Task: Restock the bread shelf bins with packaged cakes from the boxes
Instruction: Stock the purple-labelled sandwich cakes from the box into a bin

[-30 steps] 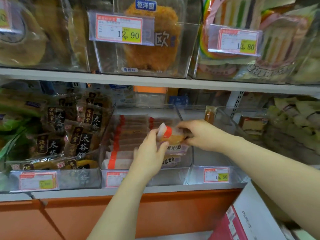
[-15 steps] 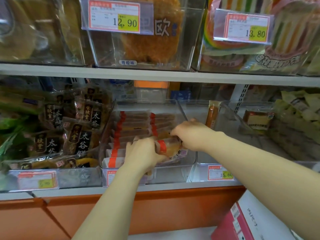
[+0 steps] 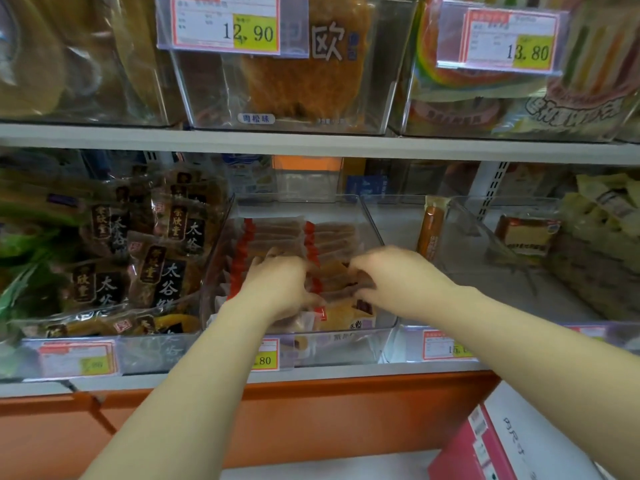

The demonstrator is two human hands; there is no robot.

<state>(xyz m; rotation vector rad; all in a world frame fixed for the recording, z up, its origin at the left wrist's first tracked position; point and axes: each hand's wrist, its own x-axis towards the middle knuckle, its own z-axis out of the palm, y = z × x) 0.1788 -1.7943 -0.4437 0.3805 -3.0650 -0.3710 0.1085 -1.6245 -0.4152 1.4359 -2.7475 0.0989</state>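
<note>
Clear-wrapped brown packaged cakes (image 3: 277, 233) with red bands, stacked in rows inside the middle clear bin (image 3: 372, 216), lower shelf (image 3: 346, 374)

2 hands in the middle clear bin (image 3: 388, 325): left hand (image 3: 277, 289), right hand (image 3: 394, 275). Clear bins on lower shelf: approx. 4 visible; upper shelf: 3. Price tags w/ yellow patch: 2 up top, "12.90" tag (image 3: 225, 24) & "13.80" tag (image 3: 497, 39); 3 on lower shelf edge, partly blurred or covered. Red-striped cake packs (image 3: 277, 233) in middle bin: 2 rows, exact no. can't tell, pkgs overlap. Dark-label packs (image 3: 169, 271) in bin to the left: at least 6, more hidden. 1 upright pack (image 3: 431, 232) in the bin right of middle. 1 pink box (image 3: 485, 452), bottom right.
</note>
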